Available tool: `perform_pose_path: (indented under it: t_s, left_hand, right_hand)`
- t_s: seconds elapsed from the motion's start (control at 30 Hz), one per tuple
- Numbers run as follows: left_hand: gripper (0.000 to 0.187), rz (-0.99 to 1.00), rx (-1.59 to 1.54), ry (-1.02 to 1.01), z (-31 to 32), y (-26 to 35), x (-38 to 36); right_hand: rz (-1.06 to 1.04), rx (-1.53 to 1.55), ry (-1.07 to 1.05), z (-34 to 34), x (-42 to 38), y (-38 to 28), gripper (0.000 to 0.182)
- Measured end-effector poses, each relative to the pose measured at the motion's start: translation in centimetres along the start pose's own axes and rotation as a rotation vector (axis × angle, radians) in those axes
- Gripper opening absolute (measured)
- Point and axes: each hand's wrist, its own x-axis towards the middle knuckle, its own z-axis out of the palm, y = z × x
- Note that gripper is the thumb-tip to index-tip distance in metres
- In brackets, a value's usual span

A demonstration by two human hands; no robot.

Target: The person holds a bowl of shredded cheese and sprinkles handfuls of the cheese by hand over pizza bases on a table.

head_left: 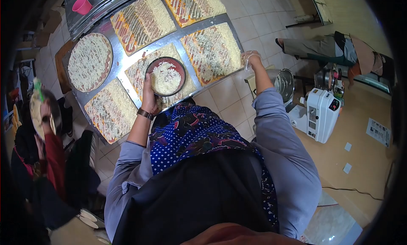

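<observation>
The left hand grips the rim of a round dark bowl of grated white cheese, held over the steel counter — it is crowded with rectangular cheese-topped flatbreads and one round cheese-covered pizza. The right hand, in a clear plastic glove, hovers at the counter's edge beside a flatbread, loosely closed. A pink plastic cup stands at the far end — and a white kitchen machine sits on the floor to the right.
</observation>
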Motion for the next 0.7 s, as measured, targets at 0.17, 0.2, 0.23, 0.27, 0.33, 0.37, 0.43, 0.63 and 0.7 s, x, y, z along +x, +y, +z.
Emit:
perform_pose_path:
  t_s: [0.17, 0.2, 0.23, 0.27, 0.33, 0.37, 0.43, 0.63, 0.7]
  left_hand:
    - [0.062, 0.004, -0.025, 0.024, -0.1, -0.2, -0.2]
    - [0.062, 0.009, -0.027, 0.029, -0.3, -0.3, -0.1]
    - [0.062, 0.014, -0.028, 0.034, -0.3, -0.4, -0.1]
    - [0.062, 0.018, -0.031, 0.040, -0.3, -0.4, -0.1]
    - [0.062, 0.014, -0.064, 0.040, -0.2, -0.4, -0.3]
    - [0.062, 0.017, -0.066, 0.047, -0.1, -0.4, -0.3]
    - [0.062, 0.040, -0.059, 0.055, -0.1, -0.5, -0.4]
    - [0.070, 0.079, -0.009, 0.088, -0.2, -1.1, -0.2]
    - [0.070, 0.089, -0.020, 0.091, -0.1, -1.5, -0.2]
  right_hand:
    - [-0.430, -1.068, 0.050, 0.4, 7.1, 0.9, 0.015]
    - [-0.437, -1.070, 0.048, 0.3, 7.0, 0.2, 0.015]
    - [-0.365, -0.685, 0.022, 0.1, 6.7, -1.0, 0.017]
    - [-0.286, -0.301, -0.007, 0.0, 6.3, -2.1, 0.018]
    - [-0.279, -0.169, -0.016, 0.2, 7.9, -3.5, 0.016]
    - [-0.264, -0.036, -0.021, 0.3, 8.8, -4.3, 0.015]
    - [-0.350, -0.217, 0.037, 1.0, 9.4, -6.9, 0.012]
    - [-0.431, -0.245, 0.036, 1.0, 8.4, -13.3, 0.011]
    - [-0.574, -0.413, 0.104, 1.3, 8.4, -14.6, 0.012]
